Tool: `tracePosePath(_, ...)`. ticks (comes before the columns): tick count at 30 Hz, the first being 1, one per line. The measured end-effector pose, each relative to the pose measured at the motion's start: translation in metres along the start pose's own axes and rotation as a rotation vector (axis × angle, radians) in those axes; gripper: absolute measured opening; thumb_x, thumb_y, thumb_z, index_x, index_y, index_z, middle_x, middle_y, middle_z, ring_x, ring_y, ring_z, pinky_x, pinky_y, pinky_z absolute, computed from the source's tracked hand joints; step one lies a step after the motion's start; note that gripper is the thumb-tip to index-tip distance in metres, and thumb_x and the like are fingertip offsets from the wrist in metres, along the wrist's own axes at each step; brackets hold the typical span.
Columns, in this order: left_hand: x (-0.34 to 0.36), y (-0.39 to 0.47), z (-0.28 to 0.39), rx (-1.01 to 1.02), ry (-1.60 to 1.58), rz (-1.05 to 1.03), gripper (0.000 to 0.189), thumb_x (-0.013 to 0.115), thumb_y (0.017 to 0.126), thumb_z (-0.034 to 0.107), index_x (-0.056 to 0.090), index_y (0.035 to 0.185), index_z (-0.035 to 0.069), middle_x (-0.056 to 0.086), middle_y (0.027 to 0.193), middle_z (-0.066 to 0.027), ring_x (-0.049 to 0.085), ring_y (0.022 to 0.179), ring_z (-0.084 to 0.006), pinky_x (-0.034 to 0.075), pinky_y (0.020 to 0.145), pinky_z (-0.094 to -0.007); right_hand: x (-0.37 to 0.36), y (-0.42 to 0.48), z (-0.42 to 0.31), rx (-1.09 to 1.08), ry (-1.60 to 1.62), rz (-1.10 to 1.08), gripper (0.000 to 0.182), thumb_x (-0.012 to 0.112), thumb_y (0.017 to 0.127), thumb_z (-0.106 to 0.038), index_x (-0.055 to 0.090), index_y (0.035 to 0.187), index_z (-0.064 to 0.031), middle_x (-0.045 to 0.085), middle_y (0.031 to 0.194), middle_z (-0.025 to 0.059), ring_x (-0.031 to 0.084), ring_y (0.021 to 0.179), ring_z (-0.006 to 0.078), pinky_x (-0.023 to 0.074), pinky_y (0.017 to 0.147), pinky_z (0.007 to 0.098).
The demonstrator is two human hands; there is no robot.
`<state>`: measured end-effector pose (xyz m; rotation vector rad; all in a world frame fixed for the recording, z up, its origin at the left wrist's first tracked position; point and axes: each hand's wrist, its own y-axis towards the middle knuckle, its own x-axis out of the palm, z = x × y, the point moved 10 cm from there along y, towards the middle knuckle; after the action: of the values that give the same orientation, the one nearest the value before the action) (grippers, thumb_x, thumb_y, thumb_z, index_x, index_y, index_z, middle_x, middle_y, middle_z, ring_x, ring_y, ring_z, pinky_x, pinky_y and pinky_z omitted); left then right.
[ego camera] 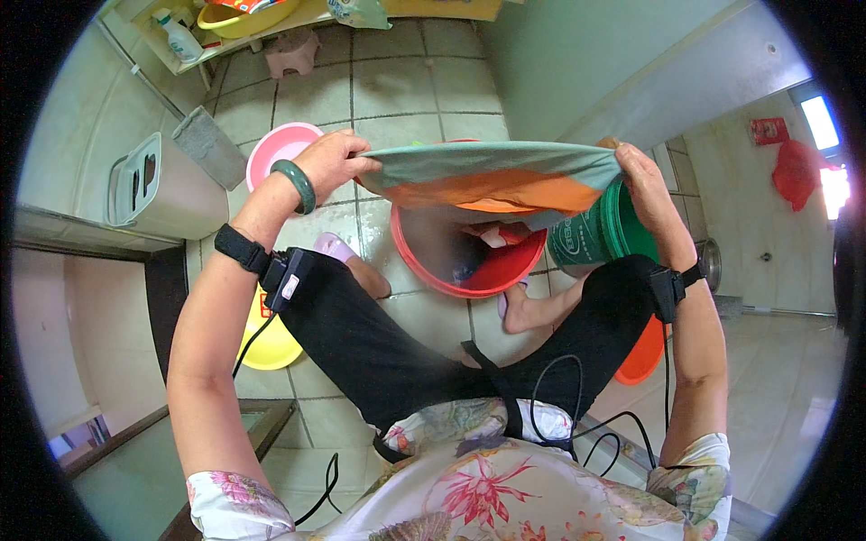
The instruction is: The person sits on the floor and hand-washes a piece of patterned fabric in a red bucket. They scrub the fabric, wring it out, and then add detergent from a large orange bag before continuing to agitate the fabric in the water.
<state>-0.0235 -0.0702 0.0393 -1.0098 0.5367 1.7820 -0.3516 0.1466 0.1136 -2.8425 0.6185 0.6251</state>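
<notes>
A green and orange cloth [494,177] is stretched between both hands, above a red plastic basin [467,287]. My left hand [331,162] grips its left end and wears a green bangle on the wrist. The right end is pinched in my right hand [643,182]. Inside the basin lie dark and red-and-white fabric pieces [497,235], partly hidden by the hanging cloth. The basin stands on the tiled floor between the feet. A green bucket [595,233] is just right of it, below my right hand. What the bucket holds cannot be seen.
A pink basin [277,150] sits beyond my left hand; a yellow one [270,345] and an orange-red one [643,355] flank the knees. A pale bin [179,189] stands left, a small stool [293,53] near the shelf. Black cables [622,416] hang by the right arm. Floor tiles look wet.
</notes>
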Motion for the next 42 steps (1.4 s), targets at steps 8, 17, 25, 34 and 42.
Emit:
tracePosePath(8,0.029,0.011,-0.029,-0.087,-1.843,0.36,0.032,0.046,0.097,0.033,0.057,0.103,0.004,0.064,0.102,-0.0089,0.061,0.094,-0.0197,0.046,0.09,-0.0363,0.044,-0.004,0.019,0.226,0.677,0.09,0.039,0.043,0.098,-0.036,0.054,0.107,-0.0002,0.06,0.108,0.013,0.057,0.099,0.023,0.0444,0.092,0.0396)
tracePosePath(17,0.042,0.023,-0.024,-0.202,-1.899,0.489,0.034,0.044,0.098,0.035,0.054,0.104,0.003,0.063,0.101,-0.0107,0.061,0.094,-0.0229,0.048,0.089,-0.0392,0.043,-0.01,0.026,0.25,0.647,0.086,0.039,0.046,0.096,-0.039,0.053,0.108,-0.0023,0.059,0.108,0.0121,0.056,0.098,0.0203,0.0454,0.09,0.0364)
tracePosePath(25,0.035,0.034,-0.049,-0.25,-1.64,0.629,0.037,0.054,0.093,0.036,0.052,0.109,0.002,0.059,0.09,-0.0064,0.058,0.082,-0.0188,0.049,0.079,-0.0342,0.132,-0.061,0.027,0.267,-0.421,-0.777,0.058,0.069,0.08,-0.043,0.056,0.119,-0.0016,0.058,0.1,0.0011,0.051,0.097,0.0141,0.042,0.088,0.03)
tracePosePath(34,0.089,0.034,0.076,-0.041,-0.217,-0.242,0.055,0.071,0.078,0.034,0.054,0.121,0.004,0.06,0.115,-0.014,0.056,0.107,-0.0228,0.043,0.094,-0.0335,0.089,0.014,0.055,0.25,0.628,-0.009,0.03,0.051,0.094,-0.029,0.057,0.105,-0.0022,0.062,0.102,0.0067,0.059,0.092,0.0169,0.0473,0.083,0.0329)
tracePosePath(42,0.148,0.059,0.026,-0.352,-2.199,0.208,0.043,0.055,0.088,0.048,0.059,0.094,0.005,0.064,0.097,-0.0098,0.061,0.094,-0.0227,0.05,0.081,-0.0374,0.228,-0.006,-0.009,-0.156,-0.258,-0.293,0.027,0.059,0.087,-0.016,0.055,0.11,-0.0032,0.059,0.097,0.0108,0.057,0.096,0.0185,0.0438,0.088,0.0302)
